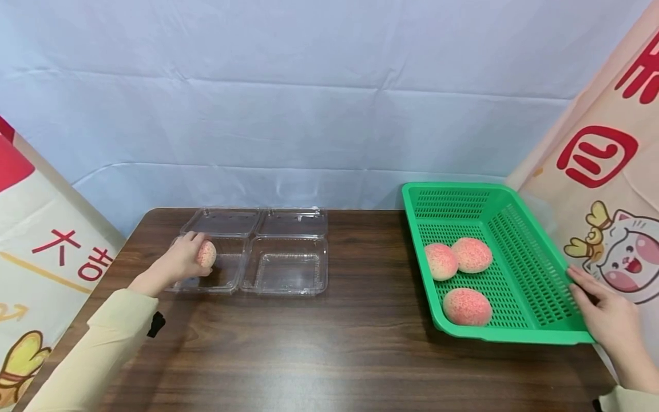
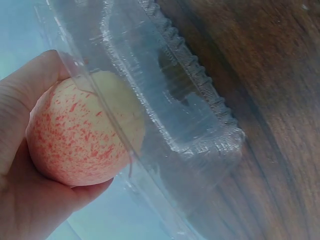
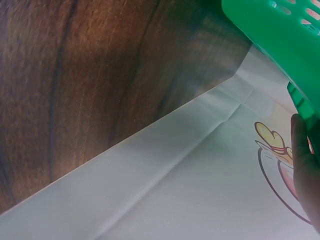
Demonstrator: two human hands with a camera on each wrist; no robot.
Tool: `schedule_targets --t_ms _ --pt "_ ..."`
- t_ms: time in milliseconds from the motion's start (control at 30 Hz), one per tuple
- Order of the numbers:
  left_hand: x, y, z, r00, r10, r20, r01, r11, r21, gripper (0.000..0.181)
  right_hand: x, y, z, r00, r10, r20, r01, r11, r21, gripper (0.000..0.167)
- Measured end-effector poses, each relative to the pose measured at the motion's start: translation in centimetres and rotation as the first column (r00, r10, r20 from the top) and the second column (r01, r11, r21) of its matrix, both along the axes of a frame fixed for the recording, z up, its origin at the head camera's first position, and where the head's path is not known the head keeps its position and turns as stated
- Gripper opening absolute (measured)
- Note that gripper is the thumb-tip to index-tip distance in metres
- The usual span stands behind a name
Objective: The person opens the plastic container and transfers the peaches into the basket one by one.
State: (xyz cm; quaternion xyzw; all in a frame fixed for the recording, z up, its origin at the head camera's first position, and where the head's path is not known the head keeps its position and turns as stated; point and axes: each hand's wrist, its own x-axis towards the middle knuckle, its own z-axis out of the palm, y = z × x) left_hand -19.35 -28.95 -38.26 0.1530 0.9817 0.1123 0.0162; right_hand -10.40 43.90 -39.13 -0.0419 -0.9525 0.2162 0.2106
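In the head view, my left hand [image 1: 184,255] grips a pale peach with pink speckles [image 1: 207,254] at the left clear plastic box [image 1: 229,269]. The left wrist view shows thumb and fingers around that peach [image 2: 82,132], part of it seen through the box's clear wall [image 2: 112,120]. My right hand [image 1: 610,312] holds the right rim of a green basket [image 1: 535,229]. In the right wrist view only part of this hand [image 3: 306,175] shows, against the basket's outer side. Three pinker peaches [image 1: 472,255] lie in the basket's left half.
A second clear box [image 1: 288,272] stands right of the first, both with lids [image 1: 293,222] folded back. The brown wooden table [image 1: 309,355] runs to a pale cloth [image 1: 288,126] behind. Printed cloths [image 1: 612,229] hang at both sides.
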Motion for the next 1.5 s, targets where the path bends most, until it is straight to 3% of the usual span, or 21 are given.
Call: schedule_targets --t_ms 667,1133,1500 --pt "0.0 1.0 0.9 1.0 -0.026 -0.017 0.026 1.0 0.008 0.066 -0.1 0.0 0.0 1.0 0.002 -0.003 -0.002 1.0 -0.001 0.037" --pt "0.3 2.3 1.8 0.993 -0.08 -0.086 0.083 0.996 0.029 0.064 -0.1 0.2 -0.2 1.0 0.007 -0.007 -0.007 1.0 0.007 0.037" --pt "0.4 3.0 2.3 0.992 -0.091 -0.084 0.094 0.995 0.038 0.066 -0.1 0.1 -0.2 1.0 0.008 -0.015 -0.008 1.0 0.007 0.037"
